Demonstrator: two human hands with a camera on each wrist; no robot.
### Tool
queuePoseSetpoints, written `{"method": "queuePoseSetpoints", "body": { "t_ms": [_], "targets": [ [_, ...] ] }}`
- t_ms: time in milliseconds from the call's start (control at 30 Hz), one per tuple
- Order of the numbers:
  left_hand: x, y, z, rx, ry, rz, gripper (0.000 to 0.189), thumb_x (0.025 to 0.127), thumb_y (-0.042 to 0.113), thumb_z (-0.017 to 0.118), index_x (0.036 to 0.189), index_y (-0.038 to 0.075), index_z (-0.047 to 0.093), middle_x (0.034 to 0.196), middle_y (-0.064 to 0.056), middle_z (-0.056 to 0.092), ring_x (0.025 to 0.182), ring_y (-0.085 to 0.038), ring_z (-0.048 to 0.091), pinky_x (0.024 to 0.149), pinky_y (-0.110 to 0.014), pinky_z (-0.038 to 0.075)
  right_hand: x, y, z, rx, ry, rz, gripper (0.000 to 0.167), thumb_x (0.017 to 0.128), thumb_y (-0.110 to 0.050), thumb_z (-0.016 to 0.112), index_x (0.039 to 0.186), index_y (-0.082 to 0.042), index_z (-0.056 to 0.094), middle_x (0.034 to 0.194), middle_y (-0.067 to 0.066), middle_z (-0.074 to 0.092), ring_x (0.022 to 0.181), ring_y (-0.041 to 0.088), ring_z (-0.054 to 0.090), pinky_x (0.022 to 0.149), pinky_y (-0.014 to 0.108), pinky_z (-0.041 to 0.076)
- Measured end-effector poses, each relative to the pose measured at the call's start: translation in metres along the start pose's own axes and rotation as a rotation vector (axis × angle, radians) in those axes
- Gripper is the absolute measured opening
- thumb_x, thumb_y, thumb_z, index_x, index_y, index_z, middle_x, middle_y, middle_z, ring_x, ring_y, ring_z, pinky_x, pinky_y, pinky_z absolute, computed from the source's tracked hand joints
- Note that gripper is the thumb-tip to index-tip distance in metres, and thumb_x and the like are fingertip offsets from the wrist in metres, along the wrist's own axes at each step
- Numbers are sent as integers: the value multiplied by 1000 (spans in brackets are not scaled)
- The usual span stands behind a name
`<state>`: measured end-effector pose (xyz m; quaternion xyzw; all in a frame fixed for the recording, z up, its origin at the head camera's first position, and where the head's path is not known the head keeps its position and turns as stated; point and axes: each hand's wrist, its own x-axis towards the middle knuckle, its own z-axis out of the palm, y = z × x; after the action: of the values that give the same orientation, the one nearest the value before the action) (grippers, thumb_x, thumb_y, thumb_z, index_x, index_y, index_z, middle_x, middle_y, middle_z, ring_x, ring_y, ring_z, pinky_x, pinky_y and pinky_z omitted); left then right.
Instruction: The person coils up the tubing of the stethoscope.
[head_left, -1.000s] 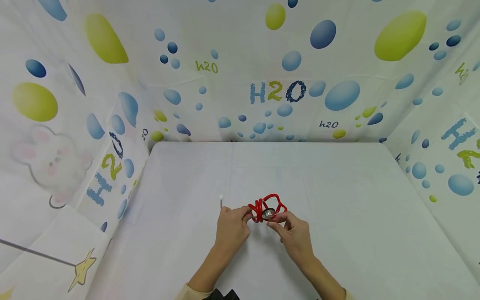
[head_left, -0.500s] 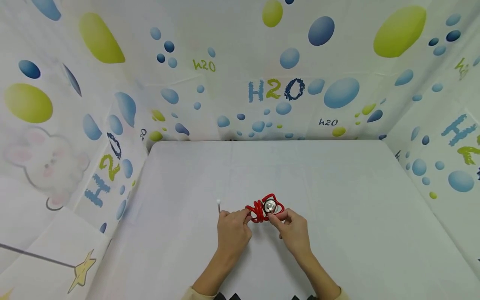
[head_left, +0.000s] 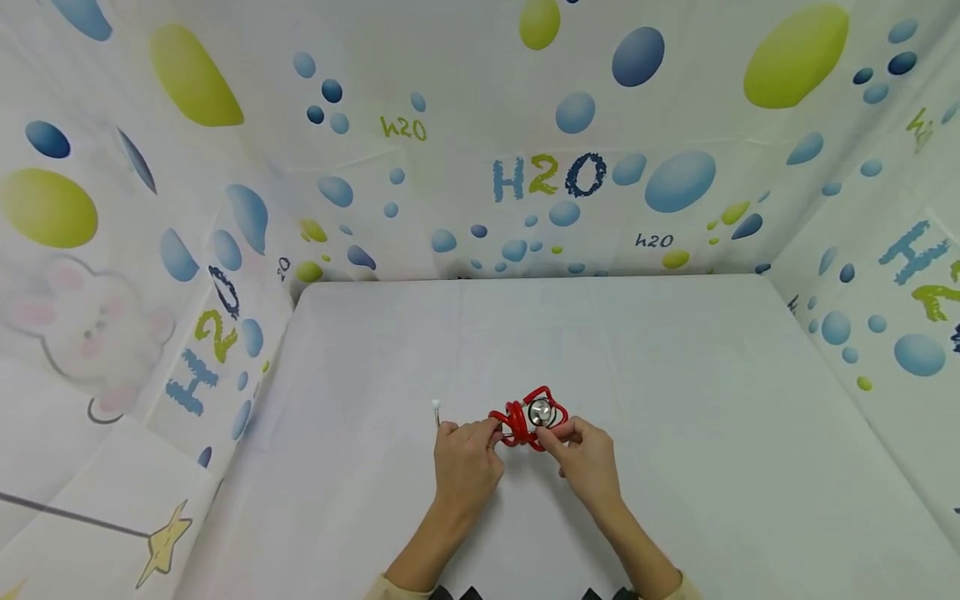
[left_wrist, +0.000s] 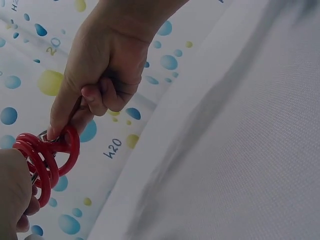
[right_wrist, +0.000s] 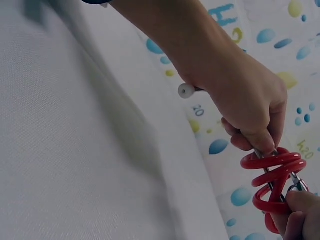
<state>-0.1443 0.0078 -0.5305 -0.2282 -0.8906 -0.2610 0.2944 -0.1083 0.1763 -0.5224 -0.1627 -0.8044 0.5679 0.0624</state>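
A stethoscope with coiled red tubing (head_left: 516, 423) is held between my two hands above the white table. My left hand (head_left: 467, 467) grips its metal ear tubes at the left end of the coil. One white ear tip (head_left: 436, 404) sticks up behind that hand; in the right wrist view the ear tip (right_wrist: 186, 91) shows beside the wrist. My right hand (head_left: 588, 462) pinches the right end with thumb and index finger, at the round silver chest piece (head_left: 540, 412) lying in a tubing loop. Several red turns (right_wrist: 277, 172) wrap the metal tubes between the hands.
The white-covered table (head_left: 675, 358) spreads out around the hands. Behind it hangs a white curtain (head_left: 465, 75) printed with blue and green drops, and similar cloth encloses both sides. A pale plush-like figure (head_left: 90, 329) shows on the left cloth.
The chest piece has turned from edge-on to facing up and moved slightly away within the loop. My right thumb has shifted along it. A bit of tubing now shows below the coil.
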Motion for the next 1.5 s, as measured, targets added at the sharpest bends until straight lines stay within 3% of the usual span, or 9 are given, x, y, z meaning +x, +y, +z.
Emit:
{"method": "queuePoseSetpoints", "body": {
  "t_ms": [233, 633, 933, 1167, 1300, 1500],
  "targets": [
    [2, 2, -1, -8, 10, 2, 7, 77, 5, 71, 82, 10, 72, 71, -1, 72, 59, -12, 64, 62, -28, 35, -4, 0, 4, -14, 99, -62, 23, 78, -31, 77, 78, -11, 65, 62, 15, 64, 40, 12, 47, 39, 23, 36],
    [3, 2, 0, -10, 12, 7, 6, 80, 6, 69, 83, 9, 73, 71, -2, 73, 58, -13, 63, 62, -28, 36, -6, 2, 10, -15, 187, -114, 24, 79, -35, 76, 79, -12, 66, 57, 2, 60, 42, 11, 48, 39, 23, 37],
    [6, 1, 6, -47, -7, 66, 4, 82, 9, 68, 81, 12, 70, 73, 1, 73, 64, -11, 66, 61, -28, 35, -6, 6, 14, 49, 277, -96, 23, 81, -30, 75, 80, -10, 63, 63, 3, 64, 43, 12, 49, 41, 23, 40],
    [5, -3, 12, -30, -103, 106, 5, 88, 17, 63, 86, 13, 67, 73, 3, 71, 66, -8, 66, 63, -28, 35, -1, 13, 14, 87, 293, -76, 25, 81, -29, 74, 82, -9, 61, 67, 5, 63, 45, 13, 52, 45, 24, 45],
    [5, -5, 14, -11, -153, 125, 7, 85, 17, 67, 91, 13, 66, 76, 3, 72, 68, -8, 66, 65, -29, 37, 2, 18, 14, 127, 247, -33, 28, 81, -30, 75, 83, -6, 60, 72, 6, 62, 47, 14, 56, 48, 24, 48],
    [6, -10, 17, -31, -288, 137, 18, 82, 16, 69, 98, 13, 65, 85, 3, 72, 78, -10, 67, 70, -28, 39, 6, 25, 13, 158, 220, 22, 30, 80, -30, 76, 82, -5, 58, 69, 4, 61, 48, 15, 59, 48, 23, 48]
  ]
}}
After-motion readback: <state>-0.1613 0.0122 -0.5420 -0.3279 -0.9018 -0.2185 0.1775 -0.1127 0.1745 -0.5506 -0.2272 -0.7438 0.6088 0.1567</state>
